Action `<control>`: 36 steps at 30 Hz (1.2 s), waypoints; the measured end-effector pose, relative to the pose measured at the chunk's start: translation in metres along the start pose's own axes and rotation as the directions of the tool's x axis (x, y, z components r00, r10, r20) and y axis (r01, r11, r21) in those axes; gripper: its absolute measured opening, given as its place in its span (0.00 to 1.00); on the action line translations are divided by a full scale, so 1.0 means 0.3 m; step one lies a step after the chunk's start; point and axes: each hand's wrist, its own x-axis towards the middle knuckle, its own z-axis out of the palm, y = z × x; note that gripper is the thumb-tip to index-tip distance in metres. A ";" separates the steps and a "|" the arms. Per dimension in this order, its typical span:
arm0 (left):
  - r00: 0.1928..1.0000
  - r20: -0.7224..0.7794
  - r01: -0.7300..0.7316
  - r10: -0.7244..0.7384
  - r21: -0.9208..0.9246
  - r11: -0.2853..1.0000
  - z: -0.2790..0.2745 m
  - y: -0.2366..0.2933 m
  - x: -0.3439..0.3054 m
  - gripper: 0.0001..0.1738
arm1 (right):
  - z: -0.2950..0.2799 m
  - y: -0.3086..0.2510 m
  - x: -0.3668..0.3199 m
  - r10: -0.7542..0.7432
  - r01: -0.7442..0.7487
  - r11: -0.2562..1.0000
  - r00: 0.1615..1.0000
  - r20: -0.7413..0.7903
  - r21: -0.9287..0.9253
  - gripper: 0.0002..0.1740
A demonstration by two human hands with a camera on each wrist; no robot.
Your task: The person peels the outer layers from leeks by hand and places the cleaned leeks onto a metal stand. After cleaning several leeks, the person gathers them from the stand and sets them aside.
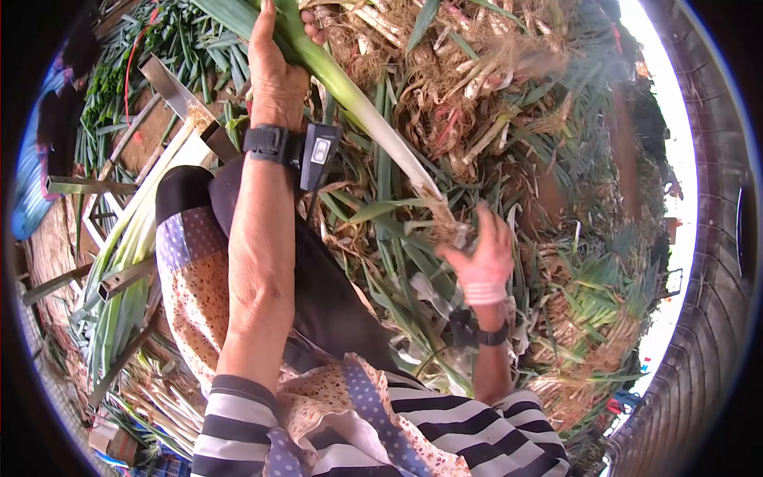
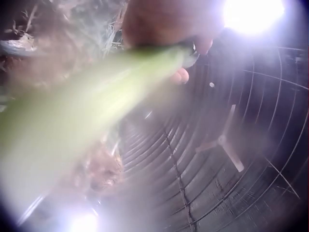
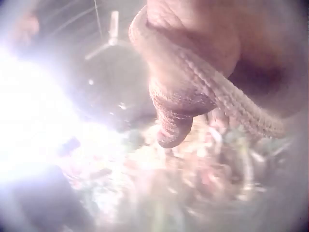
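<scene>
My left hand (image 1: 276, 75) grips a long leek (image 1: 358, 105) by its green part, near the top of the head view. From there the leek slants down to the right, its white shank ending in a brown root end. Close beside that end is my right hand (image 1: 489, 256), thumb and fingers spread, with a pale band around its palm. In the left wrist view, the leek (image 2: 96, 108) runs blurred below the left hand (image 2: 166, 24). A knitted covering shows on the right hand (image 3: 193, 34) in the right wrist view.
Rooty, untrimmed leeks (image 1: 469, 87) lie heaped ahead. Leaf scraps cover the ground around my legs. To the left, peeled leeks (image 1: 139, 230) rest on a metal frame (image 1: 127, 278) with a flat metal plate (image 1: 171, 87). A ribbed tunnel wall (image 1: 715, 238) curves along the right.
</scene>
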 end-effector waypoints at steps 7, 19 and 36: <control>0.968 -0.249 0.068 -0.029 0.148 0.987 -0.007 -0.021 0.005 0.20 | 0.147 -0.046 0.194 -0.170 0.161 0.979 0.983 -0.063 -0.126 0.39; 0.922 -0.305 -0.118 0.241 0.370 0.921 0.019 -0.120 -0.024 0.19 | 0.092 -0.141 0.302 -0.463 0.456 0.880 0.886 -0.024 -0.133 0.11; 0.900 -0.315 -0.065 0.300 0.583 0.810 -0.012 -0.151 -0.049 0.08 | 0.071 0.445 -0.521 0.508 -0.288 0.824 0.758 0.410 -0.488 0.12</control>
